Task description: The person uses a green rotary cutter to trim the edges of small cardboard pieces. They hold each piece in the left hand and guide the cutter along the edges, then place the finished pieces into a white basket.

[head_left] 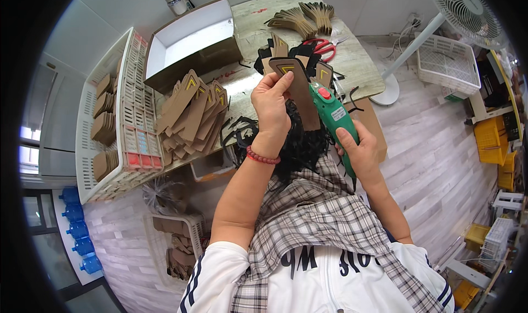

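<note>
fingers of the left hand (270, 108) pinch a brown card strip (300, 93) at frame centre; right hand (360, 151) grips the green tool (333, 115) beside it. keeping the nozzle at the strip's edge seems wise.

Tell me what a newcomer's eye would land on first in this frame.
Dead centre, the left hand holds up a brown cardboard tag while the right hand presses a green handheld tool with a red button against it. Left of them, a fanned pile of tags lies on the table, with red scissors behind.
</note>
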Demonstrator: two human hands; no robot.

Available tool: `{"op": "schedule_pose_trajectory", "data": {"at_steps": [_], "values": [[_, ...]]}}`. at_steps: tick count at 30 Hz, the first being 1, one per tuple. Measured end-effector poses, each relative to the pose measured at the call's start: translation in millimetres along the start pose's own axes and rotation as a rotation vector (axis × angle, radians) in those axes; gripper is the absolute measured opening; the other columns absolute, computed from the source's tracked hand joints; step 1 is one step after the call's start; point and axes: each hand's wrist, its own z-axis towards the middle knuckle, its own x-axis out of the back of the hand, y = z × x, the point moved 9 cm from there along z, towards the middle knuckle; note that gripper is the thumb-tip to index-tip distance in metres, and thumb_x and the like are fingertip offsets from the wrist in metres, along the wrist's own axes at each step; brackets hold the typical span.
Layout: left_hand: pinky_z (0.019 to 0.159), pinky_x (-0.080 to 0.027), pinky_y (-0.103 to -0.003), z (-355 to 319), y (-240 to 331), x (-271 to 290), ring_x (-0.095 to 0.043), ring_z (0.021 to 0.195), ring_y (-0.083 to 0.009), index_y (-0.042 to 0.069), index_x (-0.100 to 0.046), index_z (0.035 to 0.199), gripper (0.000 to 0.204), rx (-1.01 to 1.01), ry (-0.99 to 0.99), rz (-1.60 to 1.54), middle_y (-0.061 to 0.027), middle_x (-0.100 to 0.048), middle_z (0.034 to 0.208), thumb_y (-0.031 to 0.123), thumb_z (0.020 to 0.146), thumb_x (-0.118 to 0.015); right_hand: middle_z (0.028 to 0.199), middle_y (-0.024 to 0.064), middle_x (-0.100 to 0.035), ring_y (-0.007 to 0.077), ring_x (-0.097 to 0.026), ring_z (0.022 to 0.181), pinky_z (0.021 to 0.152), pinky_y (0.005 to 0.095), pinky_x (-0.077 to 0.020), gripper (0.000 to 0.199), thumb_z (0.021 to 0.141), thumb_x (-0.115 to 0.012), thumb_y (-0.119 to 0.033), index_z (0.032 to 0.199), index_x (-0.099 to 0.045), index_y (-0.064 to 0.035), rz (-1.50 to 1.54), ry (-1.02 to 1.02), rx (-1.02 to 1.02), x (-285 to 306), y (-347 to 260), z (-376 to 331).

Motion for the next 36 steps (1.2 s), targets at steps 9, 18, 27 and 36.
{"op": "schedule_pose_trajectory", "data": {"at_steps": [9, 18, 27, 36], "values": [[0.057, -0.044, -0.021, -13, -9, 1, -0.057, 0.063, -0.0067, 0.003, -0.066, 0.081, 0.003, 0.101, -0.052, 0.105, -0.0009, -0.066, 0.076, 0.005, 0.083, -0.067, 0.066, 0.0013, -0.056, 0.0063, -0.051, 0.055, 0.051, 0.0223, -0.0414, 0.036, 0.087, -0.067, -0.033, 0.095, -0.061, 0.0010, 0.043, 0.007, 0.008, 2, -5, 2], [0.062, -0.046, -0.020, -12, 11, 2, -0.057, 0.067, -0.0053, -0.002, -0.066, 0.090, 0.010, 0.070, -0.158, 0.255, -0.0002, -0.066, 0.080, 0.005, 0.088, -0.060, 0.065, 0.0008, -0.056, 0.0060, -0.050, 0.055, 0.051, 0.0219, -0.0410, 0.028, 0.088, -0.066, -0.026, 0.094, -0.061, 0.0014, 0.049, -0.044, -0.007, 3, -3, -1], [0.060, -0.038, -0.018, -2, 21, 2, -0.045, 0.067, -0.0019, -0.001, -0.064, 0.086, 0.015, -0.028, -0.248, 0.431, 0.0056, -0.056, 0.073, 0.010, 0.091, -0.057, 0.067, 0.0005, -0.057, 0.0060, -0.050, 0.055, 0.051, 0.0218, -0.0410, 0.030, 0.088, -0.066, -0.027, 0.097, -0.061, 0.0014, 0.062, -0.088, -0.025, -1, -5, -3], [0.060, -0.037, -0.019, -8, 13, -3, -0.044, 0.067, -0.0019, -0.001, -0.063, 0.084, 0.013, 0.010, -0.402, 0.524, 0.0070, -0.053, 0.072, 0.010, 0.090, -0.058, 0.066, 0.0009, -0.056, 0.0064, -0.051, 0.055, 0.051, 0.0220, -0.0416, 0.030, 0.088, -0.066, -0.027, 0.096, -0.061, 0.0010, 0.044, -0.095, 0.005, -1, -9, 1]]}}
